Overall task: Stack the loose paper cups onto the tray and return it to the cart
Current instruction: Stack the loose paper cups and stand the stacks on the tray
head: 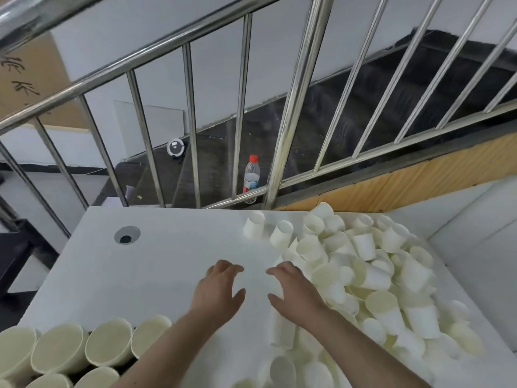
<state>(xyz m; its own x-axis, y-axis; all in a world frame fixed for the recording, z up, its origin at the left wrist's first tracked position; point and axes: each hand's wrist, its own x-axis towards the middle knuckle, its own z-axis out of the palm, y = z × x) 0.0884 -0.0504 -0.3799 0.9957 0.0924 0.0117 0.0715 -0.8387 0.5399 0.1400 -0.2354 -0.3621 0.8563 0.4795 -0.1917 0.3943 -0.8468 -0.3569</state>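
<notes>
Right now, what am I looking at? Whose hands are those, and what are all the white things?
You see through a camera worn on a person's head, looking down at their own two bare hands. There is no robot. The left hand and the right hand hover over a white table, fingers spread, holding nothing. On the right lies a big heap of loose paper cups, tipped every way. At the bottom left stand stacked cups, open mouths up. Behind the table is a shiny metal railing, and past it a water bottle with a red cap.
</notes>
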